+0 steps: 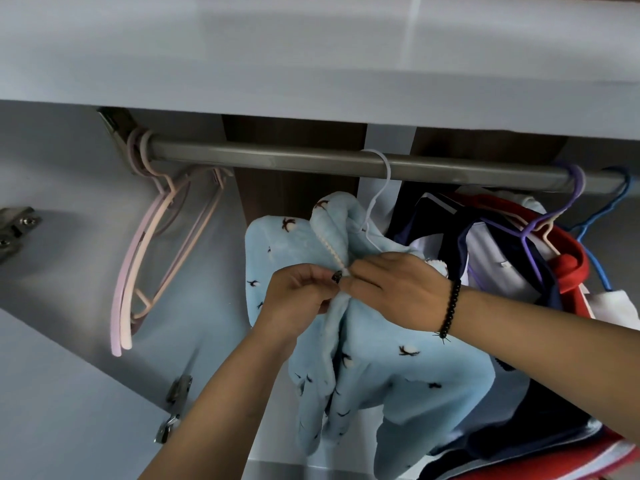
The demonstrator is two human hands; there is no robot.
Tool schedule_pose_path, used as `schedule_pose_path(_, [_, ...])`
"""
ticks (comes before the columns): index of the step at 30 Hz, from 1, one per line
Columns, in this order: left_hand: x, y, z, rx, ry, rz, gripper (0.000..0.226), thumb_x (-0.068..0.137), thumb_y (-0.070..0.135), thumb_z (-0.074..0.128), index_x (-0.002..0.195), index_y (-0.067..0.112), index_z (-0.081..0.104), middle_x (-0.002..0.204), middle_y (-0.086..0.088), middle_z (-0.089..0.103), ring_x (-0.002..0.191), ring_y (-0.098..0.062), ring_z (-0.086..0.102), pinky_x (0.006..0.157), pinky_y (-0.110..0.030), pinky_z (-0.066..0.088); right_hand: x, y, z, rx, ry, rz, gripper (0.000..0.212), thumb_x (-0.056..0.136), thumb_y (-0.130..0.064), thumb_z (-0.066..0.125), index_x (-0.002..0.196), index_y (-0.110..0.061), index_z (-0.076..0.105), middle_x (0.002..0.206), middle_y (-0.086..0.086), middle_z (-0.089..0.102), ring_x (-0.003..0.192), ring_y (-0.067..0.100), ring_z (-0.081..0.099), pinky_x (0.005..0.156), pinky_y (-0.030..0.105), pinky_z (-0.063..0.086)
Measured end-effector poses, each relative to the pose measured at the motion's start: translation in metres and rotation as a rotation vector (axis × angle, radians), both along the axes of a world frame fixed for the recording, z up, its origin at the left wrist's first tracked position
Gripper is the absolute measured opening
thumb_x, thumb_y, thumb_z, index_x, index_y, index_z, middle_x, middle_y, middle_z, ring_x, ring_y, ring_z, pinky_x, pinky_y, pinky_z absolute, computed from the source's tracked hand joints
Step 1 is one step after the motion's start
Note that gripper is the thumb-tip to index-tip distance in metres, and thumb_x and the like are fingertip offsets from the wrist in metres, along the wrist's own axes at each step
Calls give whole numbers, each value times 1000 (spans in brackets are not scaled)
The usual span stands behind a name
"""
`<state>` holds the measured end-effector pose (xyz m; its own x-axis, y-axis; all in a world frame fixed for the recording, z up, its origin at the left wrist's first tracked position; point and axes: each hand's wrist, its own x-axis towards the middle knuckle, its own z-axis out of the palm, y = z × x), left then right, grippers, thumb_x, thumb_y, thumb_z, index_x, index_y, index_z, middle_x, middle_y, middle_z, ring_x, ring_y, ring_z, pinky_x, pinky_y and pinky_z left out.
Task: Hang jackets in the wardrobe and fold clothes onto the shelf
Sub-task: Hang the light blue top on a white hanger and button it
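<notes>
One grey metal wardrobe rail (277, 160) crosses the middle of the frame, with one light blue fleece jacket (374, 341) hanging from one white wire hanger (379, 188) at centre. At the left end hang empty pink plastic hangers (145, 265), at least two, the exact number hard to tell. At right are one purple hanger (568, 199) and one blue hanger (604, 216); two bare hands meet at centre, the left hand (298, 296) and the right hand (398, 282), and one black bead bracelet (450, 306) circles the right wrist.

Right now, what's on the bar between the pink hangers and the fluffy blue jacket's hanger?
Nothing. In the head view the bar is bare between the pink hangers and the white hanger holding the blue jacket.
</notes>
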<state>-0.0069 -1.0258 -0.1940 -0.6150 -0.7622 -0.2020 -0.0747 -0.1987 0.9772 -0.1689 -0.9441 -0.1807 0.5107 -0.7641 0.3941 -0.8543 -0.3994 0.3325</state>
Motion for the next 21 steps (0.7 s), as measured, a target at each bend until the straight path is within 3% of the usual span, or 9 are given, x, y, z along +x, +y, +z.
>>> schedule_pose_path(6, [-1,-3,1,169,8,-117,28,89,-9,54,84,8,75,87,-11,76,82,-21,71,76,-28,59,-8,1,-3,-60,-10,103,25,83,-3,59,106,-11,52,70,7,57,57,24,53,52,30,47])
schedule_pose_path(9, [-2,-3,2,13,-74,-129,27,90,-7,55,83,9,75,87,-16,74,81,-21,69,77,-33,59,-8,4,0,-58,27,97,16,84,-4,61,98,-10,67,74,6,62,59,23,56,55,29,47])
schedule_pose_path(12, [-3,-2,3,-176,-119,-77,25,91,-5,55,81,9,72,87,-22,71,79,-24,62,84,-45,55,3,7,6,-19,-146,-46,14,88,-16,58,86,-14,71,80,1,67,68,19,63,60,29,54])
schedule_pose_path(13, [-4,-1,2,-186,-102,-52,27,92,-4,55,79,12,72,82,-15,73,78,-21,62,82,-41,55,5,7,8,-17,-159,-53,16,89,-16,56,84,-13,71,83,2,69,71,20,65,61,30,54])
schedule_pose_path(16, [-3,8,0,-225,-52,25,31,92,-3,56,75,20,69,67,14,70,66,1,63,64,-12,50,5,6,10,-9,-74,32,33,97,-6,40,90,-5,73,90,10,70,75,27,64,65,33,52])
schedule_pose_path(21, [-2,26,-15,-273,14,160,25,92,0,60,80,20,68,74,12,72,72,0,66,68,-11,49,0,3,1,141,-197,-3,27,90,-8,46,105,-2,69,102,11,69,85,25,62,82,31,45])
